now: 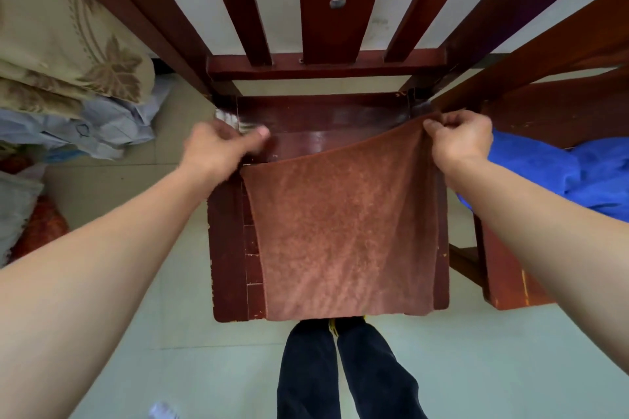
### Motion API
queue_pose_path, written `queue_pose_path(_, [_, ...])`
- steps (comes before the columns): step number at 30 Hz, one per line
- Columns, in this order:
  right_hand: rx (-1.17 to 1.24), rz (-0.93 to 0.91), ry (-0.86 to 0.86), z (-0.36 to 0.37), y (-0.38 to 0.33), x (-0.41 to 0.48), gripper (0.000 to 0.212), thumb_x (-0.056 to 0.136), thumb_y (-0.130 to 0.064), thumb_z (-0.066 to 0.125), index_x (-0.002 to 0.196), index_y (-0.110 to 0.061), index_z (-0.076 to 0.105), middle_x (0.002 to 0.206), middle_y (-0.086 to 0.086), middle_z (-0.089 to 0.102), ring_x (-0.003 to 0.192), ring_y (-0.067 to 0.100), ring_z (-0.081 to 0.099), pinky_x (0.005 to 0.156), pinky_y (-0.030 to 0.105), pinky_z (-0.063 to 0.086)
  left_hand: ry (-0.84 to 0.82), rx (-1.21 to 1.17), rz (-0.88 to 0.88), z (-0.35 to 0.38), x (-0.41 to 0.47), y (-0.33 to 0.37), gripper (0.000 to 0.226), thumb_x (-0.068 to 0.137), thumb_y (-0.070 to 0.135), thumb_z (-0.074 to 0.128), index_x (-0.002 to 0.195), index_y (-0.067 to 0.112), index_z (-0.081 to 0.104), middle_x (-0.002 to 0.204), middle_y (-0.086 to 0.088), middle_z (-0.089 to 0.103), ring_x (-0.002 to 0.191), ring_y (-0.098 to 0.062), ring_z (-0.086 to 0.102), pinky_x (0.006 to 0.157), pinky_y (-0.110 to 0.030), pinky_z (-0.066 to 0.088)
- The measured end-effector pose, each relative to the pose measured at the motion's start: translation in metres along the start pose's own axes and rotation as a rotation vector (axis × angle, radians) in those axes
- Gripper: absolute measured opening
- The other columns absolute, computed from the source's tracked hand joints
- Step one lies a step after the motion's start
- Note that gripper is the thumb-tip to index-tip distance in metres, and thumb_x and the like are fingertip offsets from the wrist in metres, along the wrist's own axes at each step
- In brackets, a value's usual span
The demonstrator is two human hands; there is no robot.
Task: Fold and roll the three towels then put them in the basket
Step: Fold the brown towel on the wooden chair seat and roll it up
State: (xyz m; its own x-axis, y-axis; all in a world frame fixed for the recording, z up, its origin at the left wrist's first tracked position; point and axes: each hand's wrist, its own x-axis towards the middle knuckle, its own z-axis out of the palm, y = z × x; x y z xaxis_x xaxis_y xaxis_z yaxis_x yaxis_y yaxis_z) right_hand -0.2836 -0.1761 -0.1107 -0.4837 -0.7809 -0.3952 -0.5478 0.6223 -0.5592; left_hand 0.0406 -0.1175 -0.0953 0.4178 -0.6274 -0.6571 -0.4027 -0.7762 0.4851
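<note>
One towel (343, 231) corner in right hand (459, 139)

one view only — a wide-angle camera on the person's head, looking steeply down and forward over both forearms at a wooden chair seat (228, 248) close below. its edges bend outward — chair back slats (326, 0) above, tiled floor (204, 378) beneath.

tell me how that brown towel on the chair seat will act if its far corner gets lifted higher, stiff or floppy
Probably floppy: the brown towel already sags in a curve between the right hand pinching its far corner and the chair seat. Likely light, since a fingertip pinch holds it up. Its fuzzy pile may grip the wood rather than slide.
</note>
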Motion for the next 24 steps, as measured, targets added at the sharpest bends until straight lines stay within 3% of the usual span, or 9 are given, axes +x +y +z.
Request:
queue_pose_path(2, [0.009, 0.012, -0.012, 0.005, -0.001, -0.001, 0.016, 0.076, -0.037, 0.071, 0.069, -0.026, 0.061, 0.084, -0.002, 0.068, 0.085, 0.022, 0.066, 0.074, 0.029, 0.050, -0.104, 0.350, 0.064, 0.016, -0.016, -0.008, 0.065, 0.052, 0.065, 0.081, 0.095, 0.021, 0.060, 0.093, -0.001, 0.063, 0.085, -0.023, 0.061, 0.073, -0.034, 0.051])
queue_pose_path(4, [0.029, 0.053, -0.035, 0.006, 0.004, -0.004, 0.019, 0.076, -0.038, 0.072, 0.066, -0.027, 0.059, 0.078, -0.004, 0.066, 0.082, 0.023, 0.066, 0.075, 0.036, 0.056, -0.049, 0.567, 0.109, 0.030, -0.024, -0.015, 0.057, 0.060, 0.052, 0.083, 0.102, 0.020, 0.063, 0.105, -0.007, 0.064, 0.097, -0.031, 0.062, 0.078, -0.036, 0.049])
queue_pose_path(7, [0.043, 0.152, -0.093, 0.003, 0.017, -0.011, 0.021, 0.075, -0.035, 0.077, 0.074, -0.023, 0.060, 0.076, 0.000, 0.065, 0.069, 0.023, 0.067, 0.071, 0.047, 0.059, -0.072, 0.348, -0.080, 0.029, -0.018, -0.022, 0.032, 0.065, 0.034, 0.085, 0.081, 0.014, 0.066, 0.092, -0.014, 0.070, 0.088, -0.031, 0.068, 0.079, -0.036, 0.056])
queue_pose_path(9, [0.039, 0.181, -0.110, -0.002, 0.025, -0.014, 0.017, 0.078, -0.027, 0.077, 0.075, -0.019, 0.062, 0.074, 0.001, 0.065, 0.059, 0.017, 0.066, 0.068, 0.047, 0.060, -0.028, 0.156, -0.194, 0.018, -0.011, -0.023, 0.025, 0.067, 0.025, 0.085, 0.072, 0.013, 0.063, 0.071, -0.012, 0.068, 0.060, -0.019, 0.069, 0.056, -0.024, 0.055])
queue_pose_path(12, [0.073, 0.140, -0.080, -0.003, 0.020, -0.010, 0.017, 0.080, -0.022, 0.076, 0.070, -0.021, 0.063, 0.068, -0.003, 0.064, 0.052, 0.010, 0.064, 0.065, 0.043, 0.061, 0.061, -0.102, -0.270, -0.003, 0.004, -0.015, 0.024, 0.076, 0.014, 0.079, 0.073, 0.013, 0.056, 0.062, -0.005, 0.061, 0.023, -0.004, 0.044, 0.028, -0.011, 0.028])
queue_pose_path(16, [0.115, 0.069, -0.021, 0.007, -0.013, 0.008, 0.019, 0.076, -0.024, 0.078, 0.067, -0.025, 0.061, 0.067, -0.007, 0.062, 0.048, 0.007, 0.064, 0.063, 0.042, 0.061, 0.097, -0.393, -0.312, -0.015, 0.027, 0.015, 0.018, 0.088, 0.009, 0.066, 0.100, 0.009, 0.053, 0.073, -0.008, 0.062, 0.030, -0.007, 0.055, 0.032, -0.015, 0.042])
queue_pose_path(19, [0.080, 0.066, -0.014, 0.015, -0.022, 0.018, 0.015, 0.074, -0.028, 0.077, 0.084, -0.023, 0.067, 0.088, 0.000, 0.068, 0.079, 0.024, 0.069, 0.077, 0.042, 0.059, 0.133, -0.508, -0.356, -0.012, 0.034, 0.025, 0.025, 0.090, 0.009, 0.063, 0.108, 0.012, 0.046, 0.088, -0.012, 0.063, 0.047, -0.016, 0.065, 0.040, -0.023, 0.053])
queue_pose_path(22, [-0.038, -0.008, -0.011, 0.011, -0.015, 0.013, 0.034, 0.075, -0.031, 0.075, 0.105, -0.019, 0.065, 0.104, 0.002, 0.068, 0.094, 0.023, 0.065, 0.087, 0.037, 0.054, 0.302, -0.402, -0.316, -0.008, 0.031, 0.015, 0.020, 0.085, 0.015, 0.070, 0.092, 0.014, 0.052, 0.094, -0.013, 0.066, 0.062, -0.024, 0.067, 0.052, -0.032, 0.059])
queue_pose_path(24, [-0.139, -0.154, 0.010, 0.003, -0.009, -0.005, 0.037, 0.078, -0.031, 0.072, 0.112, -0.021, 0.060, 0.113, 0.003, 0.062, 0.099, 0.020, 0.060, 0.085, 0.033, 0.050, 0.428, -0.120, -0.146, -0.006, 0.019, 0.002, 0.019, 0.079, 0.023, 0.074, 0.088, 0.020, 0.057, 0.088, -0.006, 0.067, 0.074, -0.025, 0.067, 0.067, -0.034, 0.057])
